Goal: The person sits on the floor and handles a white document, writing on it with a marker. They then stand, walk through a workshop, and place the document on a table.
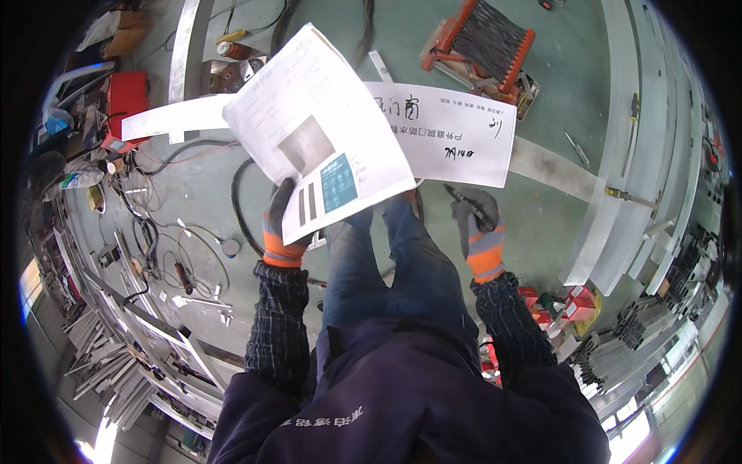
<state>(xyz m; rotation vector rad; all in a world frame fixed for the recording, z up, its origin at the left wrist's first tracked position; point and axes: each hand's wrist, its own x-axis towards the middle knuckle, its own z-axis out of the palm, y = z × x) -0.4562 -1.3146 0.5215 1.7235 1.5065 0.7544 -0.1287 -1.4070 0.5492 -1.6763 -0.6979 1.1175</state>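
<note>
My left hand (281,232), in a grey and orange work glove, grips the lower left edge of some white printed sheets (340,124). They carry a grey picture, a blue-green block and handwriting, and tilt up toward me. Behind them lies a long white panel (464,147) with black handwriting and print on its right part; the sheets cover its middle. My right hand (481,236), gloved alike, is closed round a black marker pen (457,195). Its tip points up and left, just below the panel's lower edge, apart from it.
An orange rack wound with dark cord (483,46) stands at the far side. Long metal profiles (610,155) line the right. Cables (147,232) and a screwdriver (183,278) lie on the green floor at left, near a red box (126,104). Red boxes (576,305) sit at lower right.
</note>
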